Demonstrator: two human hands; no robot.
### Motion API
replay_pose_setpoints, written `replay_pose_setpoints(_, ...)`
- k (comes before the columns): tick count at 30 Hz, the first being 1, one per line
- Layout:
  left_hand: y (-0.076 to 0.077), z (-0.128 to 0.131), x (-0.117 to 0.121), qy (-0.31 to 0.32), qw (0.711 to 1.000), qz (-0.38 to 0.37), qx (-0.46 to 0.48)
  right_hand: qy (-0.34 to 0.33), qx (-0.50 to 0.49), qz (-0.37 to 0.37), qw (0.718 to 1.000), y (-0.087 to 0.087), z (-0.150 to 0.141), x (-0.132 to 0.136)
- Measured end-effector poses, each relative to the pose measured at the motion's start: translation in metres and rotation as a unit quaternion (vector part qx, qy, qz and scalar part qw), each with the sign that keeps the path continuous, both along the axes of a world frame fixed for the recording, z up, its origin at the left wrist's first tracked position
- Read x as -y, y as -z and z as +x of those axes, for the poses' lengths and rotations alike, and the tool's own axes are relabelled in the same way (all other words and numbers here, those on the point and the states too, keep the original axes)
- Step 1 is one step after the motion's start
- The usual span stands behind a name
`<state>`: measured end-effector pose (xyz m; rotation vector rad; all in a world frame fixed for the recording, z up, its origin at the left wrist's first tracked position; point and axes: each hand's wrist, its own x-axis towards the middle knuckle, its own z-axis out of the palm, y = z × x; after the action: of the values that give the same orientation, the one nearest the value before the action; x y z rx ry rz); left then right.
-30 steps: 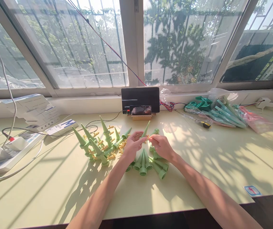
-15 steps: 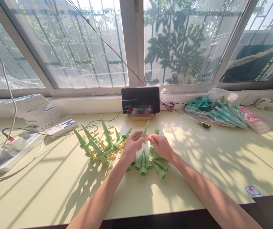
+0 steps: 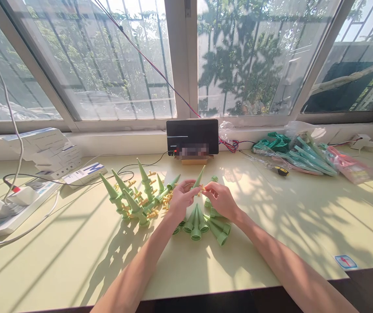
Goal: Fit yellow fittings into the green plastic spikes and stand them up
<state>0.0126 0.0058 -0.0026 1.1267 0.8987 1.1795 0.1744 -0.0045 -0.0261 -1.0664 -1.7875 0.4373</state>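
Observation:
My left hand [image 3: 183, 196] is closed around a green plastic cone [image 3: 199, 176] whose tip points up and away. The fingers of my right hand [image 3: 219, 197] pinch a small yellow peg [image 3: 202, 188] against the cone's side; the exact contact is hidden by the fingers. Below my hands several loose green cones [image 3: 196, 232] lie fanned out, open ends toward me. Left of them stands a cluster of green cones and stems [image 3: 136, 208] with yellow pegs sticking out. More green pieces [image 3: 214, 178] lie partly hidden behind my right hand.
A dark screen [image 3: 192, 135] stands at the back under the window. To the left are white boxes [image 3: 85, 174] and a power strip [image 3: 26, 213] with cables. Bagged green strips [image 3: 313, 157], a pink bagged item [image 3: 349, 165] and a black-yellow tool [image 3: 281, 171] lie back right.
The fingers of my right hand have shifted slightly at the yellow peg. My left hand and the cone stay almost in place.

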Motion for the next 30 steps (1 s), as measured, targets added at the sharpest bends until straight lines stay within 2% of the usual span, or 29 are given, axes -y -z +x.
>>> replay_pose_setpoints(30,-0.0001,-0.0016,0.0012,0.011,1.0,0.014,-0.019,-0.022,0.007,-0.002,1.0,0.0006,0.0001,0.0004)
